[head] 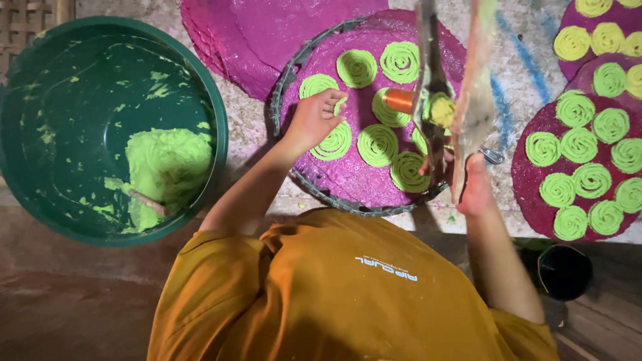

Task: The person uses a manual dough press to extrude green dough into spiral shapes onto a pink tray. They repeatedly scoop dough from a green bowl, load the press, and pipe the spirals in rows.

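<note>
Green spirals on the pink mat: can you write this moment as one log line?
left hand: touching a green spiral | right hand: gripping press handle | pink mat: several spirals | green tub: dough inside

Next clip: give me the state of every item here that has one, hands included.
Green tub: mostly scraped, green dough lump at one side.
Round magenta mat: partly filled with green spirals.
Press: upright, dough at its nozzle.
Left hand: touching a spiral.
Right hand: gripping the press handle.
</note>
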